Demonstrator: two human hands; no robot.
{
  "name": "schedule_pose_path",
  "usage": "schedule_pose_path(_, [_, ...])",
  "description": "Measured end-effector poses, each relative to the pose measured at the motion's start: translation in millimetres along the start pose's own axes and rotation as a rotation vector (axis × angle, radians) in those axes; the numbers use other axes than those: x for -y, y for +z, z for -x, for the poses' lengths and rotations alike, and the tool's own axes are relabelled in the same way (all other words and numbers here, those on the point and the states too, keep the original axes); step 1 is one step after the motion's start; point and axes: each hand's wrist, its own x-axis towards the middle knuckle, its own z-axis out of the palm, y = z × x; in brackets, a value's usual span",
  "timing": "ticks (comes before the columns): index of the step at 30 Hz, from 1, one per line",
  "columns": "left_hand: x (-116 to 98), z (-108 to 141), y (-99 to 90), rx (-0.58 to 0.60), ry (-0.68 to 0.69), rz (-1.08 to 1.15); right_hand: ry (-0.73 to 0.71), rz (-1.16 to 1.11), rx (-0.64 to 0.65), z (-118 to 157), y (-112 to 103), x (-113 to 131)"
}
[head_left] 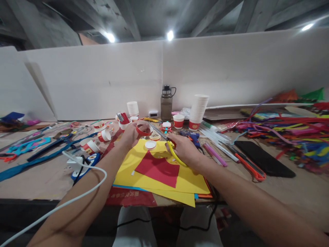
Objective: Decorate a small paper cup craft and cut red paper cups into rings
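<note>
My left hand (pixel 131 133) is closed around a cut-down paper cup (pixel 140 132), a short ring with a red outer wall. In my right hand (pixel 185 149) are scissors (pixel 173 151) with yellow handles, their blades pointing up and left towards the ring. Whether the blades touch the ring I cannot tell. Below both hands lie sheets of yellow paper (pixel 123 175) with a piece of red paper (pixel 159 169) on top. A white paper disc (pixel 150 144) rests just above the red piece. Behind the blades is another low cup piece (pixel 155 138).
A stack of paper cups (pixel 198 111), a single cup (pixel 178 121) and a bottle (pixel 166 105) stand at the back. Right are a black phone (pixel 264 159), an orange cutter (pixel 250 167) and colourful pipe cleaners (pixel 298 137). A white cable (pixel 84 197) crosses above my left forearm.
</note>
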Motion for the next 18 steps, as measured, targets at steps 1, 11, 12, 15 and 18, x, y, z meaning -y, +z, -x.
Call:
schedule_pose_path(1, [0.4,0.4,0.3,0.025,-0.002,-0.006,-0.002,0.005,-0.003,0.1,1.2,-0.5])
schedule_pose_path(11, [-0.4,1.2,0.4,0.048,0.019,-0.015,0.010,-0.004,0.018,1.4,-3.1,4.6])
schedule_pose_path(12, [-0.8,1.1,0.1,0.060,0.020,-0.024,0.010,-0.007,0.015,1.7,-3.6,5.5])
schedule_pose_path(15, [-2.0,1.2,-0.2,0.095,-0.011,-0.025,-0.002,-0.010,0.005,1.9,-4.6,7.2])
schedule_pose_path(18, [-3.6,1.5,0.5,0.107,-0.043,-0.021,-0.012,-0.011,0.002,1.4,-5.6,7.6])
